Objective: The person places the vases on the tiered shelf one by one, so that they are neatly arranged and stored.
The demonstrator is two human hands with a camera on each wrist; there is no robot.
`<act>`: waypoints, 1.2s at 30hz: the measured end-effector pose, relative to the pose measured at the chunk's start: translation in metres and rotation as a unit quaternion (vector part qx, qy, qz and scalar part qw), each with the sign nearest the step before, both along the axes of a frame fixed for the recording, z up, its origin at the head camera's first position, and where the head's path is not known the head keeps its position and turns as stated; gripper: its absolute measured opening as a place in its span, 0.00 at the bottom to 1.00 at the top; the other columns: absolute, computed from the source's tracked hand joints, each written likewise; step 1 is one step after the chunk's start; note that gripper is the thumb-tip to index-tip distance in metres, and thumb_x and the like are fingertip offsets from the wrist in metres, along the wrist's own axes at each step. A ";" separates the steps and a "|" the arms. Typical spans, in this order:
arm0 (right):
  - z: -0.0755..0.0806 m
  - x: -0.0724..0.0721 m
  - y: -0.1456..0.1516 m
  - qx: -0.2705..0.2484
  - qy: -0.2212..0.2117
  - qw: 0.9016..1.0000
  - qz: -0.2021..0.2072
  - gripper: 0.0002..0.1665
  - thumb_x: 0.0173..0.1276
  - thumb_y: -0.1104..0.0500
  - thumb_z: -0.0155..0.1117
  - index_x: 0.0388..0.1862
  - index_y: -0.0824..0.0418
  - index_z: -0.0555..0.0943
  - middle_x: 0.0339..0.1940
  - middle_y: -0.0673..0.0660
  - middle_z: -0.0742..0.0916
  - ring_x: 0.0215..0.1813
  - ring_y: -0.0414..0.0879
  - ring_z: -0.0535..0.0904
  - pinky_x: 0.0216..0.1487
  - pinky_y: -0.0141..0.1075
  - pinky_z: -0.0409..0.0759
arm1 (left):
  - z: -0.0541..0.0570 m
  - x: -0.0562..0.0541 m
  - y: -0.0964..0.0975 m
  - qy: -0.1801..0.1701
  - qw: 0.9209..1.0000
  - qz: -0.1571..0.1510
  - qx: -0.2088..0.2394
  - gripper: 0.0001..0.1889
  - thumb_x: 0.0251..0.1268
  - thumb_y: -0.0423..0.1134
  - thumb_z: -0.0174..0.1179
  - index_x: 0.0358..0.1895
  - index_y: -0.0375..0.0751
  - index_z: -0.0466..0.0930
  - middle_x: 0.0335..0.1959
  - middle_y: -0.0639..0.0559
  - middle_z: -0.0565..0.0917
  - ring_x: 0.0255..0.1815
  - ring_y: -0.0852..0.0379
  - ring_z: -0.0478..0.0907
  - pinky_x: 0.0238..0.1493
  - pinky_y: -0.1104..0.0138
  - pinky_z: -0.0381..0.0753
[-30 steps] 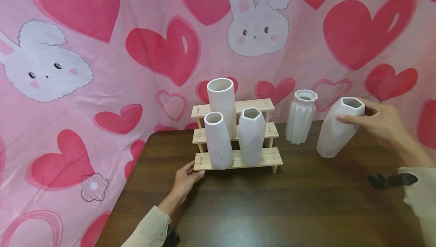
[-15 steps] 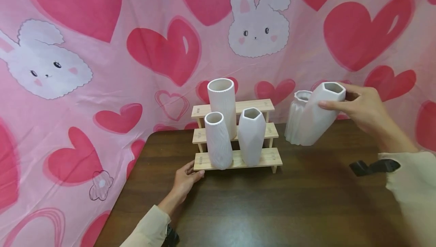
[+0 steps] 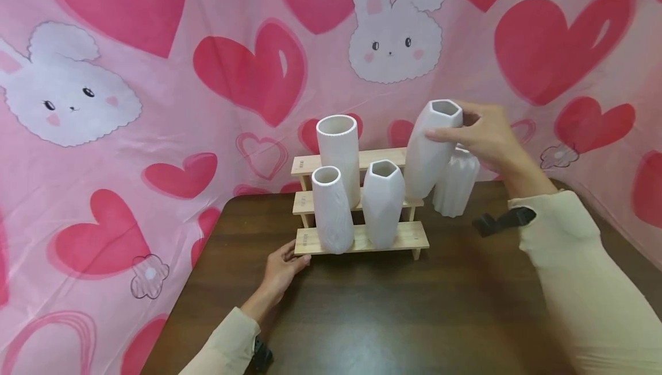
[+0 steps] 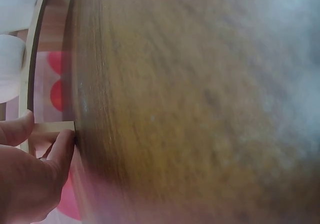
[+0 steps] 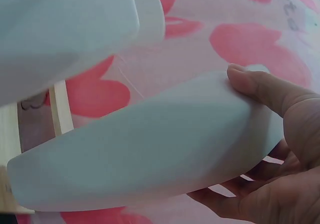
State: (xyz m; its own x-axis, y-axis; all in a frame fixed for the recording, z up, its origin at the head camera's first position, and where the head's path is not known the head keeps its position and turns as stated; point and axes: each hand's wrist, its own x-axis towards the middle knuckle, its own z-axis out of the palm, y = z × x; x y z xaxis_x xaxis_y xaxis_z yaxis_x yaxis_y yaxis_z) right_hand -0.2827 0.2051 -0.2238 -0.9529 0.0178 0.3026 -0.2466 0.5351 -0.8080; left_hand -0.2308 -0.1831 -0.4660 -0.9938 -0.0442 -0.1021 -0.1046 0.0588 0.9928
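A white faceted vase (image 3: 428, 154) with a five-sided mouth is in my right hand (image 3: 488, 134), thumb and fingers around its neck. It tilts, its base overlapping the right end of the middle step in the head view. In the right wrist view, the held vase (image 5: 145, 149) reaches toward the wooden slats. My left hand (image 3: 279, 274) grips the lowest step's left end on a three-step wooden stand (image 3: 414, 236); the left wrist view shows its fingers by the stand's leg (image 4: 52, 128). On the stand are a tall cylinder vase (image 3: 338, 145), a slim textured vase (image 3: 333, 214) and another faceted vase (image 3: 383, 208).
A ribbed white vase (image 3: 457, 185) stands on the dark wooden table (image 3: 362, 317) right of the stand, partly hidden behind the held vase. A pink cloth (image 3: 207, 105) with hearts and rabbits hangs close behind the table.
My right hand has carried the faceted vase leftward and up, from right of the ribbed vase, past it, to the stand's right side. My left hand has kept its place on the stand.
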 end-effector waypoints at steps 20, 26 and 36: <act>-0.012 -0.032 -0.050 -0.011 -0.002 0.996 0.085 0.36 0.48 0.48 0.81 0.57 0.52 0.81 0.42 0.56 0.87 0.38 0.47 0.79 0.29 0.38 0.82 | -0.003 -0.001 0.000 0.006 1.000 0.008 0.003 0.31 0.60 0.24 0.63 0.67 0.25 0.63 0.58 0.27 0.75 0.46 0.51 0.81 0.46 0.66 0.84; -0.013 -0.039 -0.053 0.004 -0.007 0.996 0.092 0.37 0.47 0.45 0.81 0.57 0.51 0.81 0.43 0.57 0.87 0.42 0.46 0.78 0.35 0.36 0.80 | -0.002 -0.001 0.000 0.006 1.000 0.009 -0.004 0.32 0.60 0.25 0.63 0.67 0.25 0.63 0.58 0.28 0.75 0.46 0.51 0.81 0.46 0.65 0.84; -0.011 -0.050 -0.055 0.032 -0.043 0.993 0.110 0.43 0.49 0.41 0.78 0.63 0.54 0.76 0.53 0.60 0.84 0.54 0.52 0.78 0.57 0.49 0.77 | -0.003 -0.002 0.000 0.005 1.000 0.010 -0.003 0.32 0.60 0.25 0.63 0.67 0.25 0.63 0.58 0.28 0.75 0.45 0.51 0.81 0.45 0.66 0.84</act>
State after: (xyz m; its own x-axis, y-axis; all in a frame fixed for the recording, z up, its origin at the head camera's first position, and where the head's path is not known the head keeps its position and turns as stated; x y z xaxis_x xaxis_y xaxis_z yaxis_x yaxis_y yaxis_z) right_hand -0.3327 0.1497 -0.2343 -0.9542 -0.2095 0.2135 -0.2942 0.5272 -0.7972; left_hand -0.2324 -0.1834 -0.4690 -0.9937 -0.0646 -0.0919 -0.0960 0.0635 0.9934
